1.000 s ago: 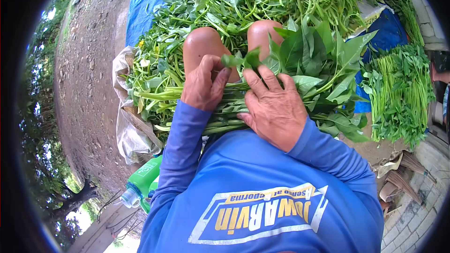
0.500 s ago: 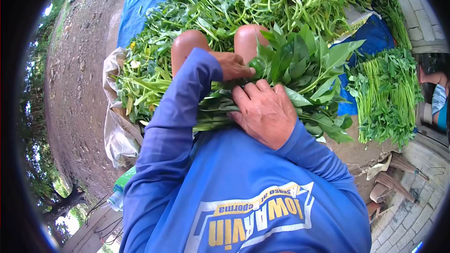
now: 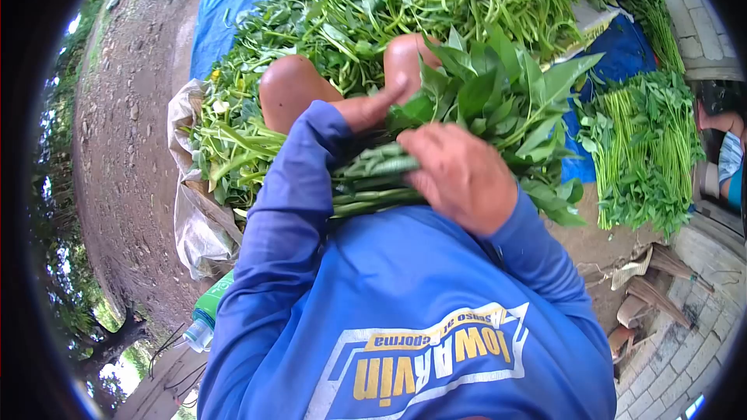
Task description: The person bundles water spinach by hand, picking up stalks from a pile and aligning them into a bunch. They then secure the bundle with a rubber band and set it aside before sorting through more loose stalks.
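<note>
A bunch of leafy greens that look like water spinach (image 3: 498,97) lies across my lap, its leaves pointing right and its stems (image 3: 366,198) to the left. My left hand (image 3: 373,107) is at the far side of the bunch, thumb raised against the leaves, its other fingers hidden beneath them. On the near side, my right hand (image 3: 463,175) curls its fingers and thumb round part of the stalks and leaves; it is somewhat blurred by motion.
A large heap of loose greens (image 3: 342,8) spreads beyond my knees on a blue tarp (image 3: 226,0). Tied-looking bundles (image 3: 642,152) lie at the right. A pale sack (image 3: 194,218) and a green-labelled bottle (image 3: 208,309) are at my left. Another person's arm (image 3: 720,120) shows at the right edge.
My right hand has shifted slightly right and its fingers have lifted off where they lay flat. My left hand has moved a little left, with its thumb now raised. My knees have spread slightly.
</note>
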`<state>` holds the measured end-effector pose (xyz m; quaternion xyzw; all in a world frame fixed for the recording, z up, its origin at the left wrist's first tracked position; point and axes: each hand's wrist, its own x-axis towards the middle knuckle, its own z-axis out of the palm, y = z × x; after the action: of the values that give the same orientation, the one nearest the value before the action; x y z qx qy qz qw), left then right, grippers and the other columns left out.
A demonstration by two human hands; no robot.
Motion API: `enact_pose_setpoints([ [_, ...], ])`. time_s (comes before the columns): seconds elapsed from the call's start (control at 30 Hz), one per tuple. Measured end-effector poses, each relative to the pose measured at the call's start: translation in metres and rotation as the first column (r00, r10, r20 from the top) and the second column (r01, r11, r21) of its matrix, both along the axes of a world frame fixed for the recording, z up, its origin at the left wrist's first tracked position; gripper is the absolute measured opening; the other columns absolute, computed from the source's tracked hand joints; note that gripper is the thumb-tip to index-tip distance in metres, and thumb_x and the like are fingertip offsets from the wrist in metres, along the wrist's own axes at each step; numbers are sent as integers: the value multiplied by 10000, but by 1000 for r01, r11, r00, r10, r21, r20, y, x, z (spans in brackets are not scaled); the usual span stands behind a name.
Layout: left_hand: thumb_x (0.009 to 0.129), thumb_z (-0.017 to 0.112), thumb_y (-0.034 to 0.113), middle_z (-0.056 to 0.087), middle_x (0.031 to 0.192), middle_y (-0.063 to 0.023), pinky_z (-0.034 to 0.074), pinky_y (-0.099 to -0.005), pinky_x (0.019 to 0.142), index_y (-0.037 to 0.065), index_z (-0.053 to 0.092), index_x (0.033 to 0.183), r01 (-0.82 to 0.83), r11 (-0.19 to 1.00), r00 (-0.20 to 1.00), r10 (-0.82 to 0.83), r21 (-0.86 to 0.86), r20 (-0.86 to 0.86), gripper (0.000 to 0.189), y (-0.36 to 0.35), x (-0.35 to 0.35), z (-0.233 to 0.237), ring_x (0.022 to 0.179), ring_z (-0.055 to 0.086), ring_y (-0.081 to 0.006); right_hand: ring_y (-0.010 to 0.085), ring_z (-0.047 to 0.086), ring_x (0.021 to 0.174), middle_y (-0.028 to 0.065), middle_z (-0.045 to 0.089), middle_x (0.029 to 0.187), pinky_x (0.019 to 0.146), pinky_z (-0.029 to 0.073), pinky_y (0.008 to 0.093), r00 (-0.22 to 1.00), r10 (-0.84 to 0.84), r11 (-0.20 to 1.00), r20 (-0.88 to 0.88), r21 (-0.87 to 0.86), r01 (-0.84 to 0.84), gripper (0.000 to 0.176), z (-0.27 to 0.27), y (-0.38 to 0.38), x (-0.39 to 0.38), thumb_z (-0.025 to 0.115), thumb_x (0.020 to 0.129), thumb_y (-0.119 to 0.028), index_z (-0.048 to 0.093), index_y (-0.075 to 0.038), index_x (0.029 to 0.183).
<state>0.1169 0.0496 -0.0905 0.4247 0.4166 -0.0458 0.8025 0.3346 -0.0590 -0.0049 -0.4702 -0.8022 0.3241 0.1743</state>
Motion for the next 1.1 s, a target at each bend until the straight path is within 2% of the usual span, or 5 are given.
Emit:
enact_pose_setpoints([
  [0.07, 990, 414, 767, 680, 1272, -104, 434, -335, 1100, 53, 598, 1428, -67, 963, 974, 119, -260, 192, 857, -6, -17, -11, 1201, 607, -191, 424, 657, 926, 218, 668, 1013, 839, 536, 483, 993, -91, 993, -78, 65, 96, 373, -36, 19, 3, 733, 807, -108, 643, -9, 1156],
  [0.17, 989, 680, 498, 608, 1406, -72, 417, -350, 1116, 58, 489, 1511, 350, 882, 890, -418, 314, 182, 709, -6, 0, 2, 1298, 548, -195, 403, 693, 948, 223, 705, 1050, 856, 551, 436, 995, -59, 997, -86, -57, 55, 339, -65, 50, 7, 717, 817, -138, 676, 14, 1117],
  [0.33, 1000, 662, 443, 679, 1308, -94, 462, -366, 1065, 73, 575, 1451, 158, 926, 975, -202, 342, 97, 590, -23, 15, 8, 1236, 609, -210, 284, 712, 877, 156, 725, 1031, 816, 551, 365, 847, -353, 935, -397, -129, 329, 350, 22, 54, 29, 731, 864, -135, 700, 4, 1184],
  [0.5, 1022, 584, 520, 739, 1153, -135, 518, -335, 959, 116, 683, 1343, 234, 849, 971, -223, 473, -80, 526, -18, 13, -3, 1041, 690, -228, 333, 652, 1069, 160, 692, 1155, 908, 519, 391, 974, 162, 986, 160, 10, -165, 493, 15, -2, 14, 779, 835, -165, 650, -1, 1282],
  [1.1, 976, 675, 543, 718, 1256, -92, 486, -324, 1018, 69, 663, 1376, 313, 945, 950, -313, 97, -13, 620, 1, 25, -20, 1121, 652, -171, 343, 591, 1054, 135, 595, 1108, 884, 483, 457, 948, 57, 988, 314, -151, -10, 407, -10, -12, -5, 814, 712, -122, 679, -39, 1087],
])
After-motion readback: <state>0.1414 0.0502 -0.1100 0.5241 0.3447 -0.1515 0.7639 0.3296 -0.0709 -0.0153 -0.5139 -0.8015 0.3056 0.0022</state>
